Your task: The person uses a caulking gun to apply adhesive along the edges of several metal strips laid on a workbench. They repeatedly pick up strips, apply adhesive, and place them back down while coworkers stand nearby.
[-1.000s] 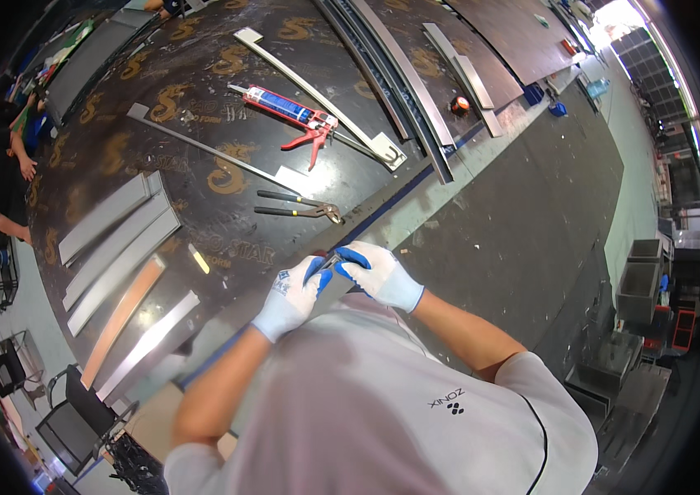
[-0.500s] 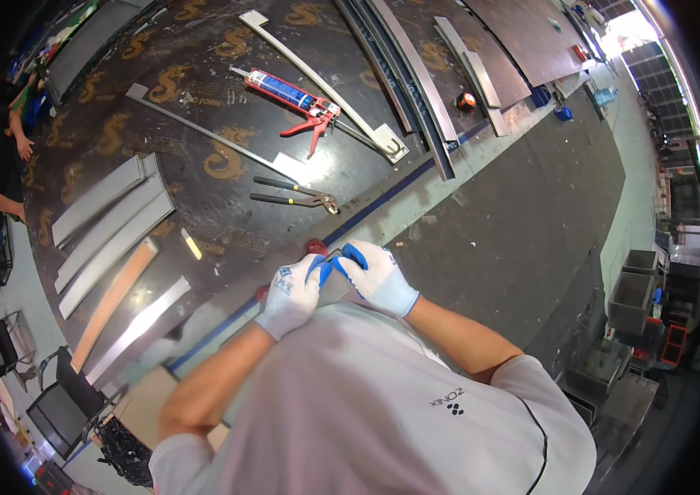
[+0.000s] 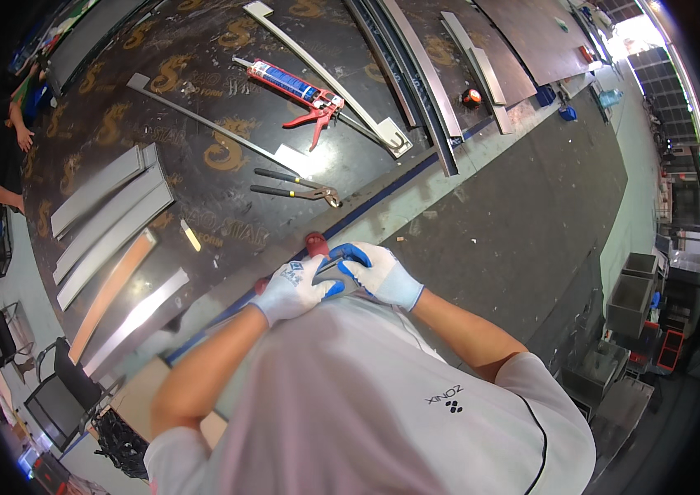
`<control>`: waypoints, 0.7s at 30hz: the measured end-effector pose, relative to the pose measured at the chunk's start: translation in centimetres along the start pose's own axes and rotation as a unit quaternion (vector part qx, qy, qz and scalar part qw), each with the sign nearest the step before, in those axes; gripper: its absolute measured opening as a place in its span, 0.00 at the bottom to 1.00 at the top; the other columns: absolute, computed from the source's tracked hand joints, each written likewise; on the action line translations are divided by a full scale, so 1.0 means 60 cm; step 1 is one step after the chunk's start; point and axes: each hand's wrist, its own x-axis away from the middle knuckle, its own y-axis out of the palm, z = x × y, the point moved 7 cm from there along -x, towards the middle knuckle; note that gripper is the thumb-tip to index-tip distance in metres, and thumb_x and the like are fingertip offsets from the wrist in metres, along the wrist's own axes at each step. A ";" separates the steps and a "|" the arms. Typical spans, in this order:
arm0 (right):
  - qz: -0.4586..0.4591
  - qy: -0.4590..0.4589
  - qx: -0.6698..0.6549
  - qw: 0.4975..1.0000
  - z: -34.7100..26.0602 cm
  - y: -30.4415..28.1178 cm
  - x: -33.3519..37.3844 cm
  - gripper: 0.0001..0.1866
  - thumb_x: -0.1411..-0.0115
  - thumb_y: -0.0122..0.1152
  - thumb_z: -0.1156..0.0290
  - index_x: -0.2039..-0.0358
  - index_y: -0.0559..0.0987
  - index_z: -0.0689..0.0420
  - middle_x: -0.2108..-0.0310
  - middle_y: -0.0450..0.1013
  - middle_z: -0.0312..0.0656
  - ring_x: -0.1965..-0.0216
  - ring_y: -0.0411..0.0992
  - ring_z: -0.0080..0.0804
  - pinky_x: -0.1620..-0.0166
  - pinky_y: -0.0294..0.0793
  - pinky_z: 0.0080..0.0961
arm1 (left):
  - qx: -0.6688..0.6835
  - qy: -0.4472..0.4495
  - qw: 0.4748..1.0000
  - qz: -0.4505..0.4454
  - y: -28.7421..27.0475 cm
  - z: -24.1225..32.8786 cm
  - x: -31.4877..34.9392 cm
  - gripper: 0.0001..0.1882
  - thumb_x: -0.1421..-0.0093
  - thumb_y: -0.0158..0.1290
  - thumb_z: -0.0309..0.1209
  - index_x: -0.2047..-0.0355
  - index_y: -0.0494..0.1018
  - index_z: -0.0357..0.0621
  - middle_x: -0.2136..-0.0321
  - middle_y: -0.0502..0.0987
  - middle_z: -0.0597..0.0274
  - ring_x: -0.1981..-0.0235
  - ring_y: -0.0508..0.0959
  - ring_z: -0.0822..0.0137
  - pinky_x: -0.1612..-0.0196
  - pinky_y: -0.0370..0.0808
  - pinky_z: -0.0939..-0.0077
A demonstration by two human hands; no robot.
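Both my hands wear white work gloves with blue-coated fingertips, and they meet just in front of my body by the table's edge. Between them is a small grey piece (image 3: 333, 271), mostly covered by fingers, so its kind cannot be made out. My left hand (image 3: 290, 288) is closed on its left side, thumb toward me. My right hand (image 3: 378, 275) pinches it from the right with curled fingers. Touching or just beyond the left fingers is a red rounded object (image 3: 315, 243). Pliers (image 3: 300, 190) with black and yellow handles lie a little farther off on the dark table (image 3: 226, 210).
A red caulking gun (image 3: 304, 99) with a blue cartridge lies beyond the pliers, beside long metal strips (image 3: 325, 74). Grey flat strips (image 3: 110, 227) and a yellow cutter knife (image 3: 190, 237) lie at left. A tape measure (image 3: 470, 98) sits far right. Another person's hand (image 3: 24, 137) shows far left.
My hands have moved slightly apart, and the left thumb has straightened toward me. More of the grey piece between them shows. The things on the table have not been moved.
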 end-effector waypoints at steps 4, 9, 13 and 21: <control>-0.024 0.034 0.023 0.999 0.008 0.001 0.000 0.13 0.28 0.64 0.69 0.46 0.85 0.58 0.53 0.84 0.51 0.51 0.82 0.51 0.44 0.80 0.41 | 0.065 0.059 0.996 0.011 0.013 -0.017 -0.015 0.19 0.21 0.54 0.37 0.37 0.77 0.42 0.48 0.86 0.41 0.49 0.84 0.41 0.45 0.78 0.57; 0.055 -0.076 0.115 0.989 -0.019 -0.001 0.004 0.10 0.26 0.63 0.70 0.52 0.80 0.63 0.64 0.77 0.54 0.63 0.77 0.47 0.56 0.77 0.41 | 0.078 0.122 0.988 0.052 0.026 -0.034 -0.016 0.16 0.19 0.51 0.35 0.43 0.79 0.37 0.52 0.84 0.37 0.54 0.83 0.35 0.51 0.78 0.53; 0.064 -0.039 0.117 0.990 0.003 0.002 0.008 0.09 0.24 0.62 0.68 0.55 0.77 0.62 0.67 0.77 0.53 0.65 0.77 0.48 0.59 0.77 0.41 | -0.149 0.250 0.940 0.181 0.033 0.013 0.001 0.11 0.23 0.53 0.32 0.51 0.80 0.36 0.60 0.84 0.43 0.64 0.84 0.40 0.60 0.79 0.45; -0.040 0.059 -0.018 0.997 0.046 -0.028 -0.010 0.15 0.21 0.60 0.60 0.46 0.84 0.56 0.70 0.74 0.34 0.72 0.69 0.19 0.66 0.71 0.26 | 0.016 0.051 0.995 0.081 0.018 -0.012 -0.045 0.19 0.21 0.52 0.46 0.46 0.83 0.47 0.49 0.86 0.43 0.48 0.83 0.38 0.45 0.77 0.43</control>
